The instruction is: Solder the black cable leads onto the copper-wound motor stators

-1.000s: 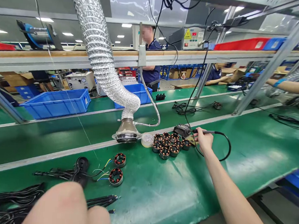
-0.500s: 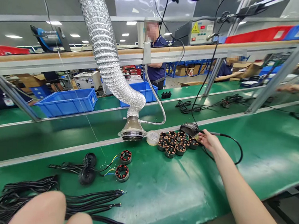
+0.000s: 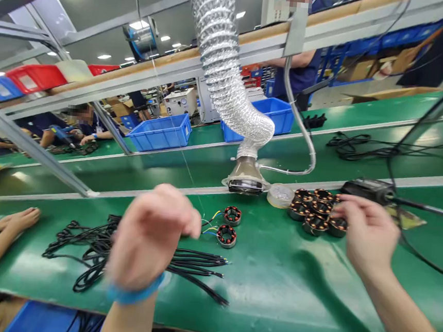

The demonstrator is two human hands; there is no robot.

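My right hand [image 3: 370,236] reaches to the right end of a cluster of motor stators [image 3: 316,224], dark rings with copper windings. Its thumb and fingers pinch the rim of a stator [image 3: 337,227] there. My left hand [image 3: 149,232], with a blue wristband [image 3: 136,294], is raised over a tangle of black cables [image 3: 90,247] and smeared by motion; its fingers cannot be made out. Between the hands lie two wired stators, one [image 3: 232,215] behind the other [image 3: 226,235], with blue and yellow leads. Stripped cable ends [image 3: 205,268] point right.
A fume hood [image 3: 247,176] on a silver duct [image 3: 230,68] hangs over the green bench [image 3: 264,294]. Beside it sits a roll of clear tape [image 3: 280,195]. A black tool holder [image 3: 369,190] stands behind my right hand. Another person's hands [image 3: 18,220] rest at left.
The view has swung left. My right hand has moved from the black tool holder to the stators. My left hand has come up over the cables.
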